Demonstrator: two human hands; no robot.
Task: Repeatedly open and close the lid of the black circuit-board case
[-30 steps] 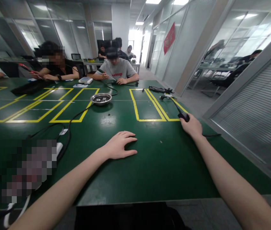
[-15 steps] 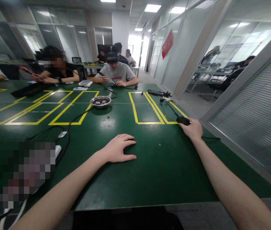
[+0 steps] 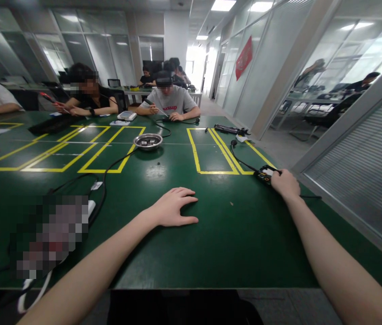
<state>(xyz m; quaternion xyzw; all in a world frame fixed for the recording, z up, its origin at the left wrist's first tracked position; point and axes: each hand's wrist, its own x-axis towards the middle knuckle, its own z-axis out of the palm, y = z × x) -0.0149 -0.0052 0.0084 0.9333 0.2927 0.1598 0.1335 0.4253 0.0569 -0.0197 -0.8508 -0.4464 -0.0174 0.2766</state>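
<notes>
My left hand (image 3: 172, 207) lies palm down on the green table (image 3: 218, 253), fingers spread and nothing in them. Over at the right, my right hand (image 3: 286, 184) grips a black corded device (image 3: 262, 175) by its near end. The device's visible side has a whitish patch and small orange-gold details, too small to make out fully. A black cable (image 3: 240, 161) runs from it to a round black end (image 3: 234, 142) on the table. Another dark cord (image 3: 310, 197) emerges to the right of the hand.
A metal bowl (image 3: 148, 148) holds small metal parts. Yellow tape (image 3: 218, 172) marks rectangles on the table. A black folded tripod-like item (image 3: 229, 129) lies at the far right edge. A pixelated object (image 3: 55, 230) with cables sits at left. Several people work across the table.
My right hand has turned the black device, so a detailed side with a whitish patch now shows. My left hand rests as before; the view has shifted slightly.
</notes>
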